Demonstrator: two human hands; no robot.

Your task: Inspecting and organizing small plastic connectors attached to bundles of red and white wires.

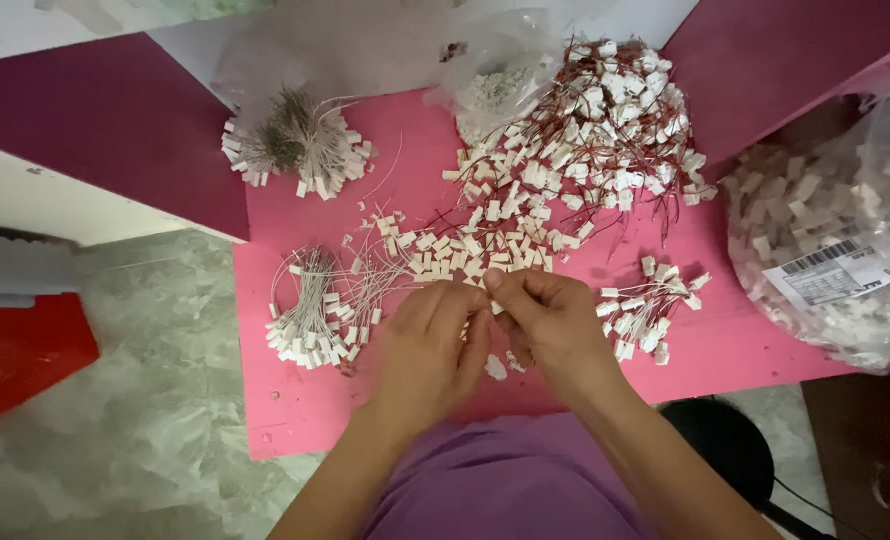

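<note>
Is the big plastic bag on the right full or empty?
Full: the clear plastic bag bulges with small white connectors packed inside.

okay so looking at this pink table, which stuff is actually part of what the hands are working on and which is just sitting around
In hand:
- left hand and right hand, pinching a small white connector between the fingertips
- loose pile of white connectors with red wires
- bundles of white-wired connectors
- small bundle by the right hand

Lying about:
- clear bag of white parts with a label
- red object on the floor
- black stool
</note>
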